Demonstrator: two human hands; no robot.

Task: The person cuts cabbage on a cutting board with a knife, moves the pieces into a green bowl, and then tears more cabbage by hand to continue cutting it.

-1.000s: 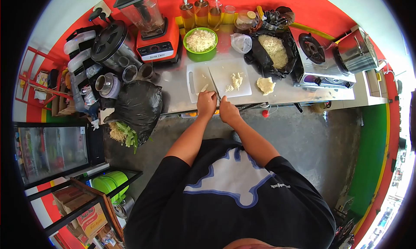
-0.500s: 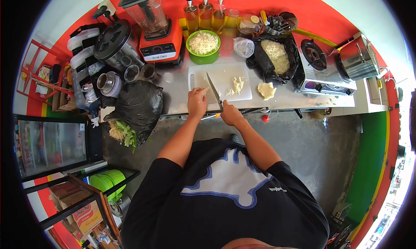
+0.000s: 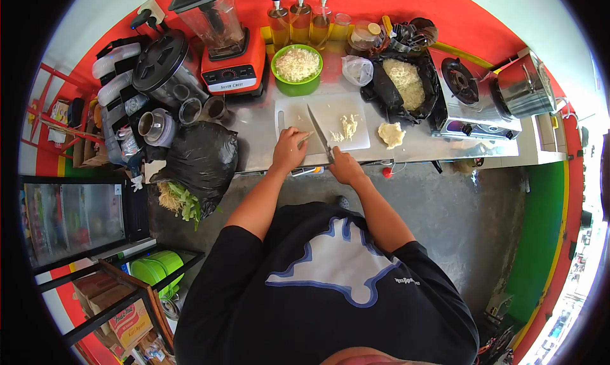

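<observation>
My right hand (image 3: 347, 167) is wrapped round the handle of a kitchen knife (image 3: 319, 128). Its blade points up and left over a white cutting board (image 3: 294, 108). At the board's lower left edge, the fingers of my left hand (image 3: 290, 149) are closed on a small pale food piece (image 3: 306, 137), whose kind I cannot make out. A gap separates the blade from that piece. Right of the blade lies a little heap of pale chopped strips (image 3: 349, 126). Beside the board, on the steel counter, rests a larger cream-coloured lump (image 3: 391, 134).
Behind the board stands a green bowl (image 3: 297, 85) of pale shreds, near a red blender (image 3: 234, 73). A black bag (image 3: 426, 98) of white shreds sits left of the gas stove (image 3: 470, 120). A full black plastic bag (image 3: 202, 158) bulges at the counter's left.
The knife and my right hand have shifted slightly right, away from my left hand. My left hand sits slightly farther left. The chopped heap looks the same.
</observation>
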